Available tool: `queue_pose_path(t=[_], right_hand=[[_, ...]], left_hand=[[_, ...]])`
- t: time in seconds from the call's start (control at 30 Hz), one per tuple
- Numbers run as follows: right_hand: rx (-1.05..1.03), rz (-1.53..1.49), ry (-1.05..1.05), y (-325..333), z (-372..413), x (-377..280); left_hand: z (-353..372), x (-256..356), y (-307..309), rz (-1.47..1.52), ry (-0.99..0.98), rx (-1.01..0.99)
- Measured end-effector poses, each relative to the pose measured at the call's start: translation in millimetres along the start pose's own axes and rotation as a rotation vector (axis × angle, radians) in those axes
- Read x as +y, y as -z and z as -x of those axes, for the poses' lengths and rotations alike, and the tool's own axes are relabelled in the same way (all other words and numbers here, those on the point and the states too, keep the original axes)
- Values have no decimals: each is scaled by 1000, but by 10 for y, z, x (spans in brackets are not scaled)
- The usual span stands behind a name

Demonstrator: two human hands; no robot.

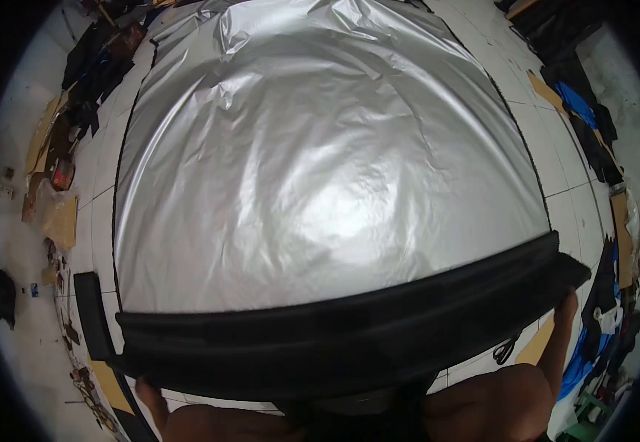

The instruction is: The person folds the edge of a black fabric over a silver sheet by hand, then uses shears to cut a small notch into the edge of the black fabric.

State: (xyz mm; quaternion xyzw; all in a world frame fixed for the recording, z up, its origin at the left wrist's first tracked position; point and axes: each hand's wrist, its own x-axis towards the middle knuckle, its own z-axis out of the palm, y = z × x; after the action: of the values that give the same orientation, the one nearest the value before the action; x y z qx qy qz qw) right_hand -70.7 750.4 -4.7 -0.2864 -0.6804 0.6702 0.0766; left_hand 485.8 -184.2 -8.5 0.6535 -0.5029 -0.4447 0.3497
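Note:
A large sheet of silver-faced fabric (320,169) lies spread on the floor, wrinkled at its far end. Along its near edge runs a wide band of rolled or folded black fabric (335,335), reaching from one side of the sheet to the other. At the band's left end my left hand (150,398) is closed on the black edge, with most fingers hidden beneath it. My right hand (569,300) grips the right end of the band, its fingers partly behind the cloth. The right end sits farther away than the left.
White floor tiles (570,199) border the sheet. Black-handled scissors (506,348) lie near my right knee. A black strip (95,313) is by the band's left end. Scraps, cardboard (58,221) and blue cloth (576,103) line both sides.

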Motion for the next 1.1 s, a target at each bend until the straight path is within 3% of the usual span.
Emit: queue_pose_path(t=[0.1,0.17,0.2,0.27,0.3,0.33,0.37,0.4,0.5,0.57,0.77,1.03,1.07,1.1], right_hand=[[-78,101,80,-343,-403,-332],[-78,231,84,-513,-1114,-324],[-17,451,333,-851,-1159,-304],[24,575,359,-1706,-769,-361],[-4,480,136,-2095,-400,-438],[21,862,384,-2374,10,-355],[57,1245,634,-2456,280,-217],[-5,1276,965,-2314,231,203],[-337,1312,895,-2507,1411,329],[-495,1319,1152,-2480,1847,476],[-616,1331,1009,-2675,1799,731],[-645,1191,991,-2757,1722,650],[-645,1148,991,-2747,1712,634],[-511,1099,956,-2710,1703,628]], left_hand=[[-196,559,-303,-122,-174,-128],[-1052,452,-346,-34,-117,-214],[-913,759,-752,-134,-153,-208],[-1119,787,-1311,-144,-127,-255],[-887,762,-1585,-312,-237,-184],[-649,741,-1864,-484,-337,-94],[-395,649,-2068,-731,-585,66],[-91,640,-2041,-848,-701,-55],[559,190,-1808,-1021,-953,-287],[940,-15,-1735,-1085,-938,-427],[899,-106,-2090,-1040,-862,-499],[764,-36,-2195,-995,-828,-574],[718,-77,-2157,-961,-841,-550],[674,-127,-2128,-928,-855,-530]])
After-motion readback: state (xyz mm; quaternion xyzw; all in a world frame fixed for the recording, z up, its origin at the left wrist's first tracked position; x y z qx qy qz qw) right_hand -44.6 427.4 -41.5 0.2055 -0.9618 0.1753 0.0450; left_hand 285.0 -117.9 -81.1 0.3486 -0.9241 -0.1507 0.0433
